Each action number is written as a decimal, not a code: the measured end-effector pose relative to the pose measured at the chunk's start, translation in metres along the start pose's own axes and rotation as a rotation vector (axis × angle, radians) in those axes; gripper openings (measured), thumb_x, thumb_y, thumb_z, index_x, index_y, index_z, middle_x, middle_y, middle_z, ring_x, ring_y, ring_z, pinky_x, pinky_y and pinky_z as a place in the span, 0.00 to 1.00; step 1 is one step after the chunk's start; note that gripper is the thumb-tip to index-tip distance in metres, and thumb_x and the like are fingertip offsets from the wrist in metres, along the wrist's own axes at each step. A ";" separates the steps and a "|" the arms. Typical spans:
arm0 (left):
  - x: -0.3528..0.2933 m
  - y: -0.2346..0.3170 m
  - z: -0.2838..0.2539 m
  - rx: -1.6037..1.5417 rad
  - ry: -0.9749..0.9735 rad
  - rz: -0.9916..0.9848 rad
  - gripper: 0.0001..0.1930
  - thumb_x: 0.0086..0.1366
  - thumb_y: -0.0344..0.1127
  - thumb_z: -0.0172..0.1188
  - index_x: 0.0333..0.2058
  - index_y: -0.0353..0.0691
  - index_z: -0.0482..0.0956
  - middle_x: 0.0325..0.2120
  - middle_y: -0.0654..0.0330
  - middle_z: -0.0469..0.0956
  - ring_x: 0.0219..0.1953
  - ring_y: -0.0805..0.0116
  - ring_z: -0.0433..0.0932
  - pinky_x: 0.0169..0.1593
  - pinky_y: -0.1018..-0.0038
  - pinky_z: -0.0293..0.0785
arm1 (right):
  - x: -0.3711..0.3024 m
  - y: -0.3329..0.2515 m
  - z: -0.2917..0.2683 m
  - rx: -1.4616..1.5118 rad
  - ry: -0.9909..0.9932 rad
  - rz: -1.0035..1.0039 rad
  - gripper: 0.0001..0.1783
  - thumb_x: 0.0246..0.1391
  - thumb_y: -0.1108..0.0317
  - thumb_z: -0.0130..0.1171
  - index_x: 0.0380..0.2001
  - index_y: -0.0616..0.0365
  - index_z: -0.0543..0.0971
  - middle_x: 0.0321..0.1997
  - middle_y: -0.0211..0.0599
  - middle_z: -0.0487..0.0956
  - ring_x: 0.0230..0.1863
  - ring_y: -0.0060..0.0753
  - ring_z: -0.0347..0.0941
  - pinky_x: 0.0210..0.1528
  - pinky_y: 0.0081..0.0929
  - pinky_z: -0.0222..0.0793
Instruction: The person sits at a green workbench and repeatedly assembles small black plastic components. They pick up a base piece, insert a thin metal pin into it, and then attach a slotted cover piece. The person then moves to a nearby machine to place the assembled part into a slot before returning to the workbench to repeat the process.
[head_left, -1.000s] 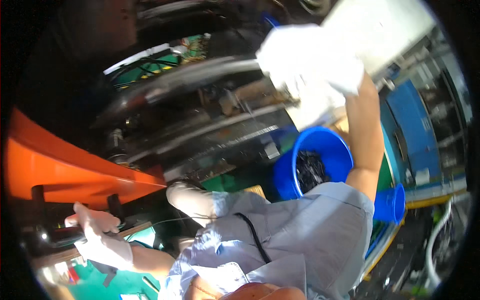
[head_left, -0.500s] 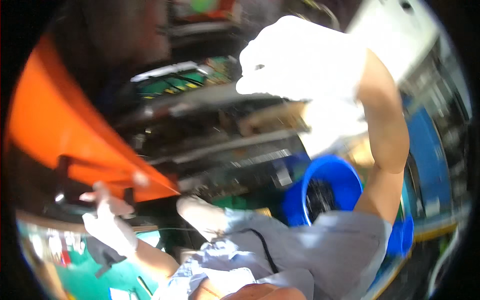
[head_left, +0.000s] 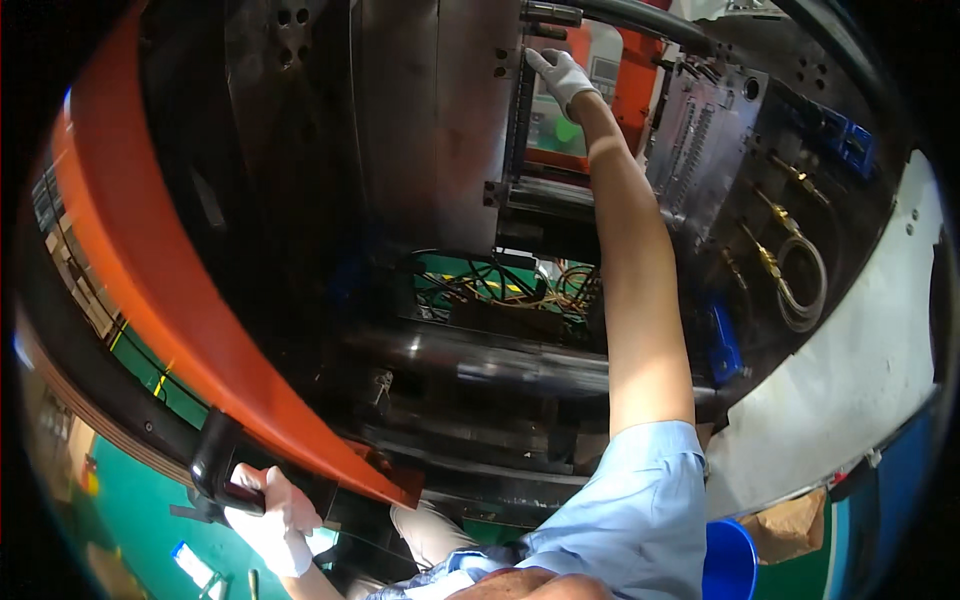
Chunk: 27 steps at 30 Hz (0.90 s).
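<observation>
head view: taken as a clock face, a machine's inside fills the middle, and both arms come in from below.
right grip: the white-gloved right grip (head_left: pixel 560 80) is near one o'clock, fingers partly spread, tips at the edge of the smooth metal block (head_left: pixel 470 130) at twelve; whether they touch it or pinch anything cannot be made out.
right forearm: the bare forearm (head_left: pixel 640 260) passes in front of a steel bar (head_left: pixel 480 360) at six, just below centre.
left grip: toward half past seven, the white-gloved left grip (head_left: pixel 275 520) is wrapped round the black handle (head_left: pixel 213 460) of the orange-red door (head_left: pixel 215 320), which sweeps down the nine o'clock side.
ridged plate: at two o'clock the ridged metal plate (head_left: pixel 690 140) stands apart from the block, the right grip between them.
step in hand: judged from the pose, a reach into that gap, left grip on the handle.
next move: from here it would call for a sure fingertip hold at the block, then a withdrawal clear of plate and bar.
</observation>
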<state>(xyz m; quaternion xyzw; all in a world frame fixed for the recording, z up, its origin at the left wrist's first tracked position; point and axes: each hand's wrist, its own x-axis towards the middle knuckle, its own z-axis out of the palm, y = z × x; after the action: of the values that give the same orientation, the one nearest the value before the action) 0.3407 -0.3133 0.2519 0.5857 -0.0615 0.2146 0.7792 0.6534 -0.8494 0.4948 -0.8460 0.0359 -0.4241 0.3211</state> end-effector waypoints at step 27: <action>0.021 -0.043 0.002 0.040 0.065 -0.059 0.12 0.61 0.36 0.67 0.32 0.40 0.72 0.15 0.65 0.69 0.15 0.76 0.68 0.18 0.79 0.63 | 0.062 0.061 0.017 0.140 -0.056 0.057 0.30 0.60 0.38 0.60 0.40 0.59 0.82 0.26 0.36 0.80 0.21 0.31 0.72 0.29 0.34 0.70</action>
<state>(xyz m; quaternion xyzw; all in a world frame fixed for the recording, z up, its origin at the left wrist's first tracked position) 0.3772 -0.3195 0.2220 0.5952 -0.0147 0.2117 0.7750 0.7185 -0.9100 0.4953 -0.8316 0.0212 -0.3924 0.3923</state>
